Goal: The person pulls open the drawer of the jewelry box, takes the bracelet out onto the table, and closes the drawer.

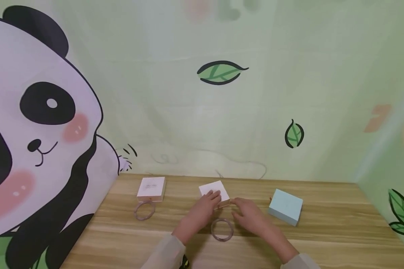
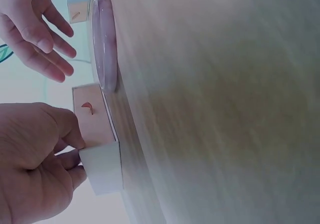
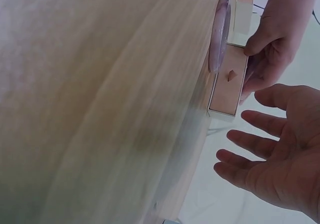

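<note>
A small white box sits at mid-table, turned slightly. Its pinkish front bears a little ribbon tab. My left hand holds this box from above, with bent fingers and thumb at its top and edge. Just right of the box hovers my right hand, apart from it, fingers spread and nothing held. On the table before the box lies a purplish translucent bangle, between my two forearms. How firmly the left fingers press cannot be made out.
Further left stands another white box, with a second bangle at its front. A light blue box is angled on the right side. Behind the wooden table hangs a pale green panda-print backdrop.
</note>
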`<state>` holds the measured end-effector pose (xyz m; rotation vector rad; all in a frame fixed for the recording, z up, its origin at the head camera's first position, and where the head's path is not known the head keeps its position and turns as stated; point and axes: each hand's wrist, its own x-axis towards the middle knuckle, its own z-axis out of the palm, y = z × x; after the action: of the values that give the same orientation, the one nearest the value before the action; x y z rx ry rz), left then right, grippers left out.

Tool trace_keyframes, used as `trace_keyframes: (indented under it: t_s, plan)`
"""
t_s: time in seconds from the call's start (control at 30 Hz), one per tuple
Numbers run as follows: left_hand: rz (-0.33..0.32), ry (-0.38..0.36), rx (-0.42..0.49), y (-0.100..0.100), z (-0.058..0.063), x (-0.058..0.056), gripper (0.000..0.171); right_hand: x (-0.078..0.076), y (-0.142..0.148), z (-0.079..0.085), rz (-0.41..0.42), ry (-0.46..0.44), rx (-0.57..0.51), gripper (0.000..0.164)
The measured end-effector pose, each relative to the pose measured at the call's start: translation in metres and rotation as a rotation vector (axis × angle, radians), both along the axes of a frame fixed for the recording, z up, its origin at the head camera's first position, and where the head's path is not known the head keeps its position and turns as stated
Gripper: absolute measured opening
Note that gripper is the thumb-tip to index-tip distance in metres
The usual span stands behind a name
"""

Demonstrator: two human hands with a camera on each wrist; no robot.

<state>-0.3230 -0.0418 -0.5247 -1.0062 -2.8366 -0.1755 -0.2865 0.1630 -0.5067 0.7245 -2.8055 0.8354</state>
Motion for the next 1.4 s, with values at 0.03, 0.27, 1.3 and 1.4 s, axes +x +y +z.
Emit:
trace_keyframes:
  t_s: [0.03, 0.27, 1.3, 1.4]
  plan:
    - [0.004, -0.022, 0.016, 0.0, -0.001, 0.0, 0.053, 0.0, 0.0, -0.001, -0.003, 0.0, 0.002, 0.033]
    - [0.057, -0.163, 0.127, 0.0, -0.001, -0.001, 0.054, 0.001, 0.001, -0.004, -0.013, -0.006, 0.011, 0.032]
    - [-0.05, 0.051, 0.109, 0.004, 0.0, -0.011, 0.032, 0.004, 0.0, 0.001, -0.041, -0.039, 0.001, 0.03]
    - [-0.057, 0.059, 0.076, 0.001, 0.004, -0.009, 0.04, 0.003, 0.001, 0.002, -0.043, -0.042, 0.001, 0.031]
